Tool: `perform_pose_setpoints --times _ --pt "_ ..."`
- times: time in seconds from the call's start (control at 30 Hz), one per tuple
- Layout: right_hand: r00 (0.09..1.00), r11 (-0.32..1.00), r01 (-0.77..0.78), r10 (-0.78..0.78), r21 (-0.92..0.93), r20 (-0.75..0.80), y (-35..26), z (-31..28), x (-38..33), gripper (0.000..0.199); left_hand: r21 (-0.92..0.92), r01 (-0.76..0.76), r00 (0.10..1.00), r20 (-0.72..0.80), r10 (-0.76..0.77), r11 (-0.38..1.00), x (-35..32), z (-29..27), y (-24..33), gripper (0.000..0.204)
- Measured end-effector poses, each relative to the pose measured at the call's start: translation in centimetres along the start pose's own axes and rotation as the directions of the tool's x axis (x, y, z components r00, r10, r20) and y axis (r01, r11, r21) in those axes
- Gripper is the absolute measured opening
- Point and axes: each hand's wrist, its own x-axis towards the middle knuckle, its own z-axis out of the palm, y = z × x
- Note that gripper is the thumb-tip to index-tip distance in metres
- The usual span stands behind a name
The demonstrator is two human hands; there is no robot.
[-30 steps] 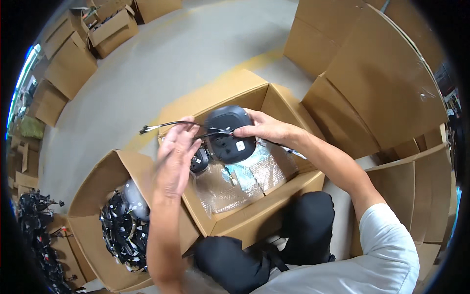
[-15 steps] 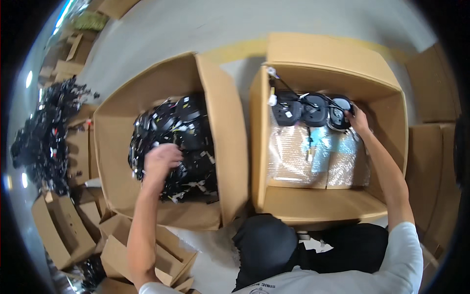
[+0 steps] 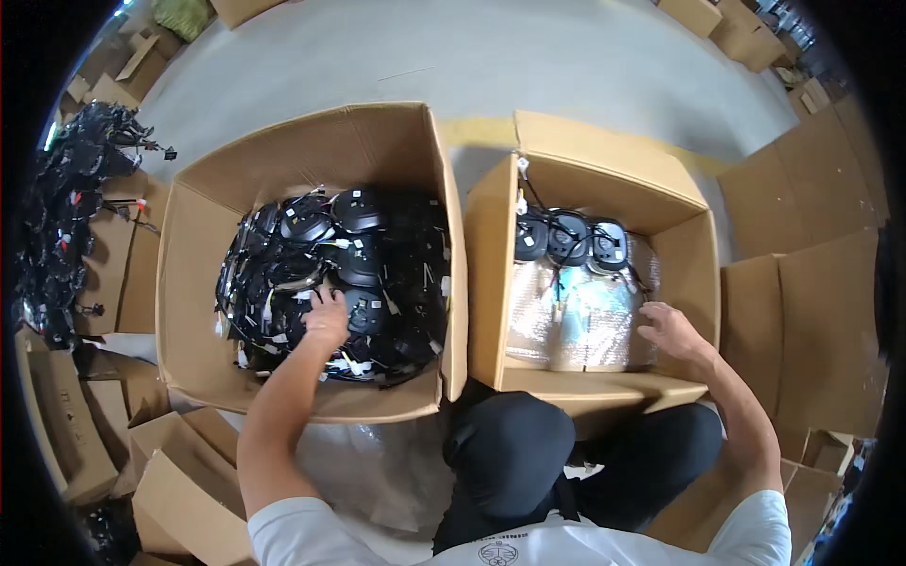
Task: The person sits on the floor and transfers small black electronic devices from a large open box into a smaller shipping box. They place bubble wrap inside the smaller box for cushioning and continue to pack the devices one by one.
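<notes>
Reaching into the left box, left hand fingers clench a black part in the heap; right hand rests open over the right box, three parts packed, most remaining.

**Lighting and Image Quality**

Even, bright overhead light is covering the concrete floor. Soft shadows are falling inside the left carton. Glare is showing on the bubble wrap in the right carton. Fisheye distortion is bending edges toward a black rim. Focus is holding sharp centrally and softening outward.
</notes>
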Motion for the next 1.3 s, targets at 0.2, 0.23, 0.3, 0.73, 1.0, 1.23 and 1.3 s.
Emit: perform_pose_setpoints --times 0.2,0.23,0.3,0.73,1.0,1.23,1.3 --pt "0.992 0.992 0.077 -0.087 0.104 0.096 -9.9 -3.4 -2.1 0.046 -0.486 -0.201 0.94 -0.341 0.027 0.851 -2.6 -3.7 -7.4 0.065" --pt "0.989 0.976 0.091 -0.112 0.196 0.098 -12.1 -4.0 -2.0 0.048 -0.8 -0.404 0.912 -0.392 0.123 0.443 -4.4 -5.9 -8.0 0.068" --pt "0.974 0.899 0.168 -0.214 0.404 0.073 -16.7 -4.2 -1.0 0.053 -0.856 -0.516 0.844 -0.506 0.178 0.013 -9.5 -10.8 -6.8 0.075" --pt "0.957 0.399 0.133 -0.289 0.907 -0.014 -29.4 -5.0 5.2 0.048 -0.963 -0.208 0.9 -0.256 0.352 -0.17 -7.9 -13.7 -2.2 0.058" --pt "0.927 0.306 0.282 0.159 0.909 -0.341 -18.7 -8.6 -2.0 0.048 -0.046 -0.462 0.716 -0.608 0.342 0.886 2.0 -3.9 1.7 0.071" --pt "0.971 0.218 0.184 0.108 0.958 -0.211 -19.3 -6.7 -2.2 0.046 -0.374 -0.335 0.941 -0.089 0.326 0.865 4.5 -0.6 4.3 0.096" --pt "0.965 0.175 0.243 0.061 0.954 -0.257 -20.4 -6.5 -2.2 0.044 -0.492 -0.308 0.943 -0.043 0.331 0.814 3.0 0.8 3.3 0.092"
